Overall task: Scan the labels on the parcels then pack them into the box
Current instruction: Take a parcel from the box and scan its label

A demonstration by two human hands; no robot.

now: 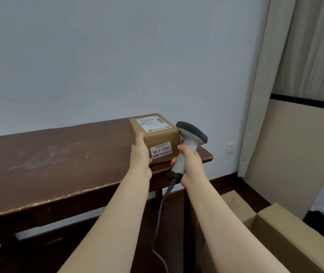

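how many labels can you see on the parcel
2: a white shipping label on top of the parcel, and a sticker reading 80-2-3205 on its side facing the camera. Hidden faces may carry more.

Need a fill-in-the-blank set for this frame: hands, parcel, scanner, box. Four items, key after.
1. The right hand grips the ____ by its handle.
2. The left hand holds the parcel by its ____ side.
3. The parcel's near label reads 80-2-____.
4. The cardboard box at lower right is ____ at the top.

Missing words: scanner; left; 3205; open.
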